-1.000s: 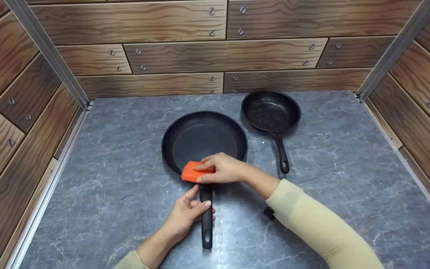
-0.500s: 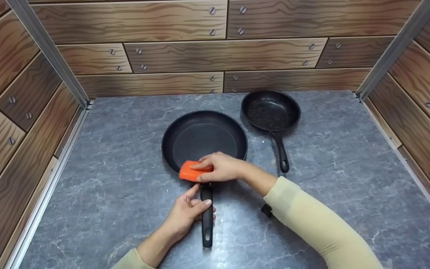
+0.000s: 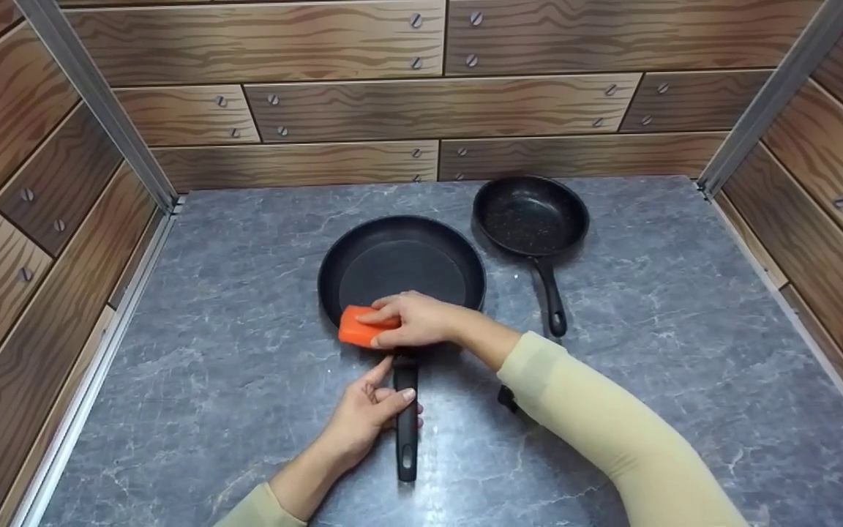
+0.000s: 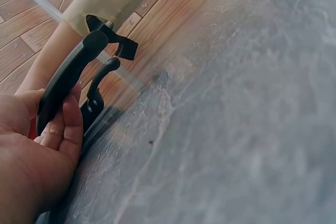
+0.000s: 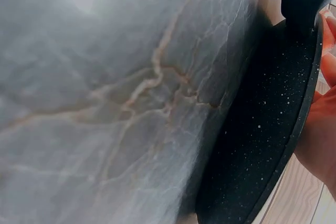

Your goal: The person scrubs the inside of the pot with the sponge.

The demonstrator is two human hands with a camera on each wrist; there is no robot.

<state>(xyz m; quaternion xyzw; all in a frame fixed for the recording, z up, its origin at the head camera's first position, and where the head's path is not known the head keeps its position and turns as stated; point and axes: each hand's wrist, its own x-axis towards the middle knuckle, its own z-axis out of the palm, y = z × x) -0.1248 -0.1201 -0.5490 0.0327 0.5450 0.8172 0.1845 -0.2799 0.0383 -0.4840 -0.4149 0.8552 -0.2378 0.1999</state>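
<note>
A large black frying pan lies on the grey marbled table with its handle toward me. My left hand grips that handle, thumb on top and fingers curled beneath; the left wrist view shows the same handle in the hand. In my right hand is an orange sponge, pinched between thumb and fingers at the pan's near-left rim. The right wrist view shows the pan's speckled outer side, with part of my right hand behind the rim; the sponge is mostly hidden there.
Behind and to the right stands a smaller black frying pan, its handle pointing toward me. Wood-patterned walls with metal corner strips enclose the table at the back and both sides.
My right hand has slid the orange sponge left and slightly away along the pan's near rim. The left hand keeps its grip on the handle, and both pans have stayed in place.
</note>
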